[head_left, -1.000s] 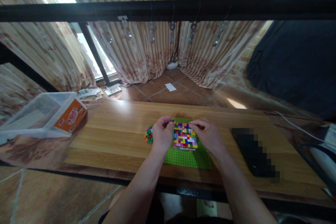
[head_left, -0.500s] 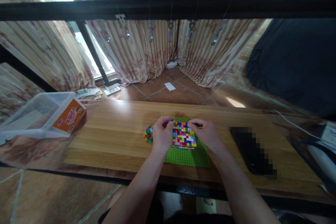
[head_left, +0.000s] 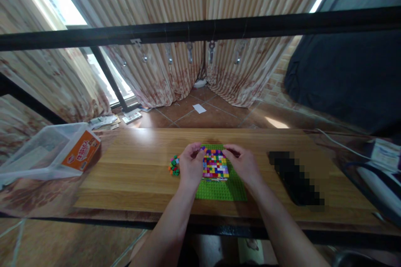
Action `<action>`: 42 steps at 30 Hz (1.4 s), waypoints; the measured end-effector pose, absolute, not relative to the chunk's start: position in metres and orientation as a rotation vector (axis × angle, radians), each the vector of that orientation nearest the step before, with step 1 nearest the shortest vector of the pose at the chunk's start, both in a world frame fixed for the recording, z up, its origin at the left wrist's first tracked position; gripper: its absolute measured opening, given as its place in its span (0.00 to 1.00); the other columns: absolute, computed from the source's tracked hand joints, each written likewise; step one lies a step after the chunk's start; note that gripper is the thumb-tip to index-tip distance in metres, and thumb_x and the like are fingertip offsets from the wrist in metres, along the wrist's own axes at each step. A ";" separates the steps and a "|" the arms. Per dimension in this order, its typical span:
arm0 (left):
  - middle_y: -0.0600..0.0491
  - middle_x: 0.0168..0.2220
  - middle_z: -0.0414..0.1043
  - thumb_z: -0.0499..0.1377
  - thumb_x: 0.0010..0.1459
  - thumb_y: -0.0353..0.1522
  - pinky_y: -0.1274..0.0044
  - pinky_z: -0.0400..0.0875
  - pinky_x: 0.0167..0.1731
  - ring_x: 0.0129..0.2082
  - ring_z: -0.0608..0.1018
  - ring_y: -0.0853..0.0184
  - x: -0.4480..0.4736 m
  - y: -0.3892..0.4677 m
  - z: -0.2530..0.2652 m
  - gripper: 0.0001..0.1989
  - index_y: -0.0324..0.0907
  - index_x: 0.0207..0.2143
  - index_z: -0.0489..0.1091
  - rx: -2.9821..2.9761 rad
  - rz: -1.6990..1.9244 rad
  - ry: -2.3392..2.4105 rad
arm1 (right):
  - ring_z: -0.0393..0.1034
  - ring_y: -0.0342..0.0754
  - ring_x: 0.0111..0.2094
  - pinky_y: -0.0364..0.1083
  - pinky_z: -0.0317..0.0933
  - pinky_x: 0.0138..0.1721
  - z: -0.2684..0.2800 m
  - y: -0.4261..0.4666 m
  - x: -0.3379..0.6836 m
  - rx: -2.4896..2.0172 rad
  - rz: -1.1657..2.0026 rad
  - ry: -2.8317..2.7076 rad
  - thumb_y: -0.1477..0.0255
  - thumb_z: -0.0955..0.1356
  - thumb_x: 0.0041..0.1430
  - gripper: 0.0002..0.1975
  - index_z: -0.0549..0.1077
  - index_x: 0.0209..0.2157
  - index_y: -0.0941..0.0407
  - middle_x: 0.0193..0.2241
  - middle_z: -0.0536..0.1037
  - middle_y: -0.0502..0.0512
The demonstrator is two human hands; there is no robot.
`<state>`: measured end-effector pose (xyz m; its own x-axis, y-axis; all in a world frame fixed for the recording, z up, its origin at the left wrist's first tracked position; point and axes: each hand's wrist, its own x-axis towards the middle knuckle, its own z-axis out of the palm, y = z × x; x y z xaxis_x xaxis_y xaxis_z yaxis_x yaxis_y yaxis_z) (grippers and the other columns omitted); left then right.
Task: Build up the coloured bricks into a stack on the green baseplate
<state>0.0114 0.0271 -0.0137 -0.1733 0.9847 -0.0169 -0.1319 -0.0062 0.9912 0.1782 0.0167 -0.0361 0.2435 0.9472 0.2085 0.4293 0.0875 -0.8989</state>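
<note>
A block of many-coloured building bricks [head_left: 216, 167] stands on a green studded baseplate [head_left: 219, 194]. My left hand [head_left: 191, 166] is at the block's far left corner, its thumb and fingers pinched together next to a purple brick [head_left: 203, 149]. At the far right corner, my right hand [head_left: 244, 162] has its thumb and index finger closed close to the top row. Whatever is between the fingertips of either hand is too small or hidden. Left of my left hand lies a small heap of loose bricks [head_left: 174, 167], mostly green and orange, partly covered by that hand.
The wooden tabletop [head_left: 134, 175] carries a dark, pixelated object [head_left: 296, 179] on the right. At the left stands a clear plastic box [head_left: 50, 154] with an orange label. A black bar [head_left: 175, 31] with hanging hooks crosses in front of the curtains.
The camera view has tilted and shifted slightly, so the whole scene sits a little lower and further left. Both hands remain at the block's far corners.
</note>
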 end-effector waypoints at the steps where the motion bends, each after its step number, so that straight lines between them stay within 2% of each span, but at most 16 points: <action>1: 0.53 0.31 0.75 0.62 0.47 0.27 0.76 0.70 0.39 0.32 0.76 0.70 0.012 0.027 -0.013 0.09 0.39 0.34 0.73 1.028 1.388 1.233 | 0.75 0.53 0.37 0.52 0.67 0.42 -0.034 0.016 0.179 -1.505 0.630 -1.337 0.61 0.68 0.54 0.14 0.80 0.36 0.55 0.37 0.82 0.59; 8: 0.54 0.31 0.75 0.64 0.47 0.27 0.77 0.70 0.38 0.32 0.75 0.70 0.014 0.025 -0.009 0.12 0.39 0.37 0.72 1.084 1.365 1.157 | 0.75 0.51 0.33 0.49 0.66 0.38 -0.017 0.012 0.169 -1.375 0.652 -1.302 0.61 0.69 0.55 0.13 0.80 0.32 0.55 0.32 0.82 0.56; 15: 0.55 0.29 0.74 0.64 0.47 0.30 0.79 0.69 0.31 0.27 0.73 0.72 0.014 0.019 0.000 0.13 0.40 0.38 0.72 1.102 1.301 0.995 | 0.73 0.48 0.31 0.46 0.65 0.36 -0.006 0.007 0.151 -1.242 0.854 -1.361 0.63 0.69 0.55 0.11 0.80 0.32 0.55 0.30 0.81 0.53; 29: 0.54 0.29 0.75 0.63 0.51 0.32 0.80 0.69 0.32 0.28 0.74 0.72 0.015 0.016 0.002 0.06 0.39 0.32 0.75 1.191 1.225 0.951 | 0.73 0.47 0.30 0.45 0.65 0.34 -0.002 0.005 0.152 -1.184 0.961 -1.276 0.65 0.71 0.53 0.09 0.79 0.30 0.55 0.27 0.81 0.52; 42: 0.55 0.27 0.74 0.65 0.49 0.32 0.81 0.69 0.29 0.26 0.73 0.73 0.013 0.015 0.004 0.06 0.39 0.30 0.74 1.174 1.190 0.921 | 0.71 0.45 0.27 0.44 0.63 0.32 0.003 0.003 0.154 -1.138 1.029 -1.244 0.64 0.72 0.51 0.09 0.78 0.26 0.55 0.24 0.79 0.51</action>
<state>0.0128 0.0152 0.0036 0.1725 0.9834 0.0553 -0.1934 -0.0212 0.9809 0.1542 0.0026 0.0030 0.0689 0.9847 0.1603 0.0268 0.1588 -0.9869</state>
